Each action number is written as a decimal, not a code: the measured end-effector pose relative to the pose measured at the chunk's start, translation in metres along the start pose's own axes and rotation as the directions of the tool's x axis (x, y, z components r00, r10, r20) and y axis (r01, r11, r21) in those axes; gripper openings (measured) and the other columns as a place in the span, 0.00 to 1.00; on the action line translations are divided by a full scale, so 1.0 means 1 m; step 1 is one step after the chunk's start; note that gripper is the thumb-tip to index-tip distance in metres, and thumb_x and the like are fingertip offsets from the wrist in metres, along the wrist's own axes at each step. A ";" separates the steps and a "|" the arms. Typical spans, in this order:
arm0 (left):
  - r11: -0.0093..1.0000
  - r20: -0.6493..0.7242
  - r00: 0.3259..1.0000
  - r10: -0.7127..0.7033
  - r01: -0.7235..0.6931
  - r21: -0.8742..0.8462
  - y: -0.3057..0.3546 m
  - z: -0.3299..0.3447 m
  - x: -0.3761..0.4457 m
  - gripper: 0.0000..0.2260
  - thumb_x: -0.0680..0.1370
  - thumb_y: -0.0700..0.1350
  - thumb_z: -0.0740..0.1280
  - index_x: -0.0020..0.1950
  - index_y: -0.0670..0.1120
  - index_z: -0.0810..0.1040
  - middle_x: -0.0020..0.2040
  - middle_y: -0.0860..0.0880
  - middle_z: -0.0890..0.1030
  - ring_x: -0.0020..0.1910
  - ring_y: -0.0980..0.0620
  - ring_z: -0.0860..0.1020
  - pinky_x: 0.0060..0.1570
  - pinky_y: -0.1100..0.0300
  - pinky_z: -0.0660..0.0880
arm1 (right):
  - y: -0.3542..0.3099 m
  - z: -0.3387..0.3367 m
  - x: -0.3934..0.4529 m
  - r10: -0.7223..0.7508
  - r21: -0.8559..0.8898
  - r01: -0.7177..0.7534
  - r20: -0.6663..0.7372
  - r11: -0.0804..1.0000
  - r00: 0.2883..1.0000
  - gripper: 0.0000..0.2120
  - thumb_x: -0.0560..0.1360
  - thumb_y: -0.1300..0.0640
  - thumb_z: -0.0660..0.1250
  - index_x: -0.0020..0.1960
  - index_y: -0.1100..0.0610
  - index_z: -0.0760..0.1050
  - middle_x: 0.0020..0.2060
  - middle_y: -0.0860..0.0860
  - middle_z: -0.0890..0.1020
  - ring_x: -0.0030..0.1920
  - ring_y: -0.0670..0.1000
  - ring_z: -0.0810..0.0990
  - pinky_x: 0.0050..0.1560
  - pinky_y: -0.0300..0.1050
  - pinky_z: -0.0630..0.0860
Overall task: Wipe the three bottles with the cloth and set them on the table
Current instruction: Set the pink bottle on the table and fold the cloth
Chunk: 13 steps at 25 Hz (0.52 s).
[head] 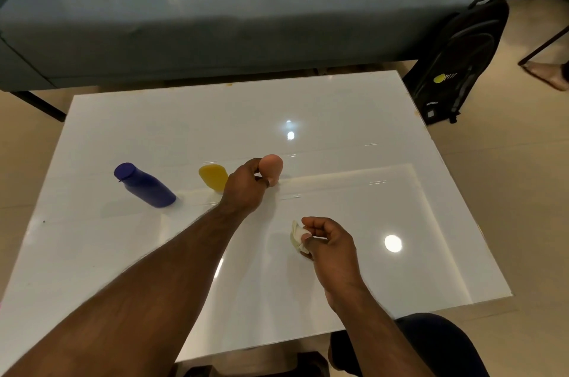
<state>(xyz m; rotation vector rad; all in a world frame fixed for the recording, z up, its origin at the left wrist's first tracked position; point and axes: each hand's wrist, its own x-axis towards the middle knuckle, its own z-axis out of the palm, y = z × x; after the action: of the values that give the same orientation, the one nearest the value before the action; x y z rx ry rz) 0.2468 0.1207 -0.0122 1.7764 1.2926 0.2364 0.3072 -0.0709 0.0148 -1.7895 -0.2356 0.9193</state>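
White glossy surface [338,106], reflecting ceiling lights, carries all three bottles in a rough row across its middle. Blue bottle [144,185] stands at the left end, well apart from the others. Yellow bottle [213,176] next, just beside the left hand [244,192] and partly hidden behind it. Peach bottle [271,168] at the right end of the row, standing on the surface; left hand grasps it, fingers and thumb curled round its lower body, rounded top showing above the knuckles. Left forearm stretches across the surface from the near left corner.

Right hand [331,246] nearer the viewer and to the right of the row, hovering low over the surface. Its fingers are curled and the thumb and fingertips pinch a small, bunched pale yellow cloth [298,235], which sticks out on the hand's left side.

Beyond the surface: blue-grey sofa [215,16]. Black backpack [455,69] leans on the floor at right.
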 end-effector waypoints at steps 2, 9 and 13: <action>1.000 -0.004 1.000 -0.002 0.002 0.004 0.001 0.001 -0.001 0.18 0.79 0.40 0.69 0.69 0.46 0.77 0.62 0.47 0.82 0.60 0.44 0.79 0.63 0.49 0.75 | 0.000 0.000 0.000 0.000 -0.009 0.000 -0.006 1.000 1.000 0.12 0.74 0.65 0.69 0.50 0.49 0.79 0.47 0.42 0.80 0.48 0.48 0.80 0.50 0.42 0.80; 0.985 -0.056 0.994 -0.090 0.081 -0.153 -0.012 0.004 -0.032 0.22 0.80 0.40 0.65 0.74 0.49 0.70 0.67 0.53 0.76 0.64 0.49 0.76 0.69 0.47 0.72 | 0.001 -0.001 0.002 -0.008 0.009 0.008 -0.008 1.000 1.000 0.12 0.74 0.66 0.69 0.50 0.49 0.80 0.47 0.44 0.82 0.49 0.48 0.80 0.50 0.46 0.81; 0.833 0.044 0.965 -0.260 0.247 -0.495 -0.016 0.020 -0.106 0.08 0.83 0.48 0.64 0.58 0.48 0.80 0.53 0.46 0.85 0.51 0.48 0.84 0.58 0.48 0.81 | 0.002 0.000 0.002 -0.058 -0.016 0.058 -0.022 0.998 0.998 0.11 0.73 0.63 0.71 0.49 0.48 0.80 0.45 0.43 0.83 0.47 0.46 0.82 0.50 0.42 0.80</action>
<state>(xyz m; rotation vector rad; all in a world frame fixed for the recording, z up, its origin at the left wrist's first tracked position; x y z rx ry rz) 0.2020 0.0214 -0.0008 1.1538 1.3255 0.4031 0.3084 -0.0707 0.0118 -1.7970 -0.2803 0.8581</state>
